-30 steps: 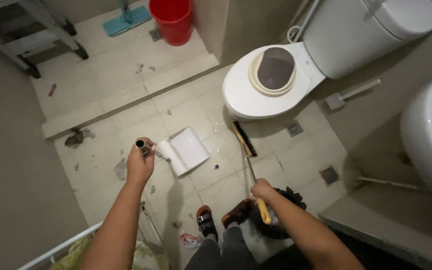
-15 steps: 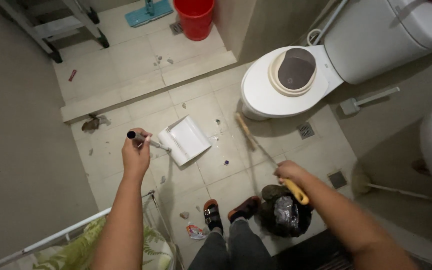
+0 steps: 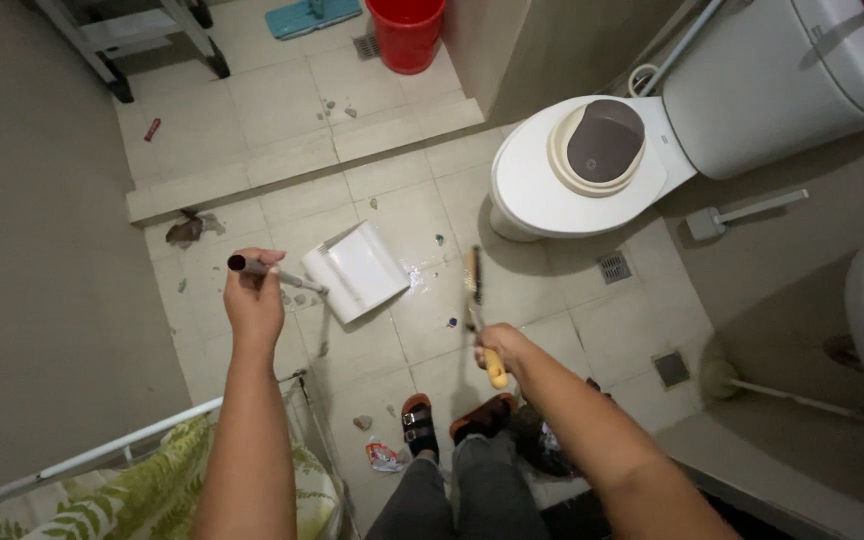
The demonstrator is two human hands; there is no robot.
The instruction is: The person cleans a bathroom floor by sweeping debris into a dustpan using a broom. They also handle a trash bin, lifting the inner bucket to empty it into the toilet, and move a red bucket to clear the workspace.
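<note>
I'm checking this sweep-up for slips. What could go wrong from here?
The white dustpan sits tilted on the tiles, held only by its long handle in the left hand, so swept bits could slide under its lip. The broom in the right hand works near a wet-looking patch, which might smear dirt or be slippery for the sandalled feet.

Dustpan on floor, left of brush; toilet behind and right; bucket behind step.

White dustpan tilted beside yellow-handled brush
</note>
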